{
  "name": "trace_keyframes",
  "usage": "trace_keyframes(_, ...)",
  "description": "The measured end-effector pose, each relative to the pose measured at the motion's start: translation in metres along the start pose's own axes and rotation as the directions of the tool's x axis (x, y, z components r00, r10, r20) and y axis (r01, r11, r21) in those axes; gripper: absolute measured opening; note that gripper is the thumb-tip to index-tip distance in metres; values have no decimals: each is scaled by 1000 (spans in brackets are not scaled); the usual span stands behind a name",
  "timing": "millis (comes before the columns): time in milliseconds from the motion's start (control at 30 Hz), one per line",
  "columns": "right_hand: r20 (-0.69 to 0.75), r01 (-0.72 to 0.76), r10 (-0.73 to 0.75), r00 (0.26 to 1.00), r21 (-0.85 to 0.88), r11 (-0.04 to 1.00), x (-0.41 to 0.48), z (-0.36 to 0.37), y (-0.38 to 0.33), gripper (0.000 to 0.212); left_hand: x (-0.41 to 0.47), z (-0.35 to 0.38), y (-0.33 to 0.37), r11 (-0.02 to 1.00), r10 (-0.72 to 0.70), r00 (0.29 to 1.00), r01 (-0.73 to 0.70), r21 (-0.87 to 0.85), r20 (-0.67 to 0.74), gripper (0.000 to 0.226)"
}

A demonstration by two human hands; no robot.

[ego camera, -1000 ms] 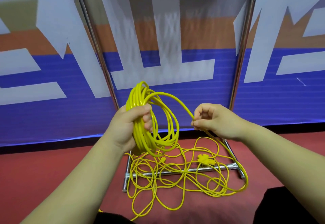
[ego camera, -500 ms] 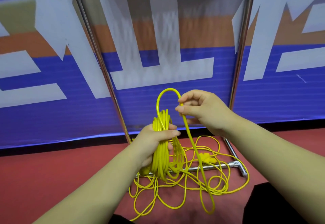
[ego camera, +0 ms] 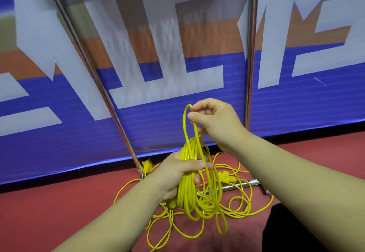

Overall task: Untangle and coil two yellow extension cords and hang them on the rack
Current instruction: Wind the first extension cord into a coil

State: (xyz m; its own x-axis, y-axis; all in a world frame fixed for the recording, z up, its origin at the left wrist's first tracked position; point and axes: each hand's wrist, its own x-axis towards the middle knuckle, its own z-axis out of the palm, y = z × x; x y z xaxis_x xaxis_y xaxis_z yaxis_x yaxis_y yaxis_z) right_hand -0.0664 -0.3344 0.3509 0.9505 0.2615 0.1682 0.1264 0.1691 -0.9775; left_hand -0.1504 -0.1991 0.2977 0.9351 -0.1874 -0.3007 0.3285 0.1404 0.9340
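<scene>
The left hand [ego camera: 177,174] is low in the middle of the view and closes around a coil [ego camera: 185,192] of yellow extension cord. The fingers wrap over the front of the bundle, and the thumb is hidden behind it. The coil hangs down from this grip in many long turns, and its lowest turns are in front of the cord on the floor.

The right hand [ego camera: 215,121] is higher and a little to the right. Its thumb and first finger pinch the top of one narrow loop [ego camera: 184,122] of the same yellow cord, and the other fingers are curled in. The two strands of this loop run down to the top of the coil, just above the left hand. One of them passes over the left fingers and hangs down in a long loop.

Below both hands, loose cord [ego camera: 245,214] lies in a tangle on the red floor [ego camera: 59,202]. I cannot tell if this tangle is one cord or two. One yellow plug [ego camera: 225,175] lies in the tangle, just beside the base bar [ego camera: 239,185] of the rack. A second yellow plug end [ego camera: 147,165] is at the foot of the left pole.

The rack [ego camera: 249,73] is a frame of shiny metal tubes. Its two poles rise behind the hands, and nothing yellow hangs on the part of them that is in view. Behind the rack stands a banner [ego camera: 296,103] in blue, white and orange. A dark piece of clothing [ego camera: 286,232] is at the lower right edge.
</scene>
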Motion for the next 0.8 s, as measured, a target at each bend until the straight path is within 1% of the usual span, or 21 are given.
trace_keyframes(100,-19,-5,6,1000,8,1000,2,-5,0,15,3,8,-2,998,5,1000,-5,68,-5,26)
trace_keyframes(200,-5,-9,9,1000,10,1000,3,-10,-2,13,5,11,0,998,29,999,-27,55,-34,19)
trace_keyframes(267,-10,2,-2,1000,23,1000,2,-15,-3,15,6,11,4,997,60,996,-57,47,-65,19)
trace_keyframes(333,-43,34,-35,998,-31,999,1,-20,-4,26,7,9,11,996,84,990,-81,32,-109,21)
trace_keyframes(400,-56,60,-67,996,-132,989,-1,-24,-3,31,8,4,21,994,108,980,-111,-15,-166,22)
trace_keyframes(467,-16,45,-50,999,-202,978,-3,-26,3,30,5,-2,34,986,141,967,-157,-59,-212,18)
trace_keyframes(567,130,35,3,992,-292,956,-8,-25,18,33,-6,-11,59,956,229,942,-265,-125,-246,3)
trace_keyframes(667,244,27,62,968,-346,938,-13,-21,34,40,-20,-20,81,910,313,909,-369,-186,-274,14)
trace_keyframes(733,274,14,94,957,-369,929,-17,-17,40,43,-28,-26,91,880,355,887,-424,-215,-297,20)
trace_keyframes(800,302,-7,133,944,-386,923,-21,-14,48,41,-32,-35,96,857,374,871,-456,-241,-318,22)
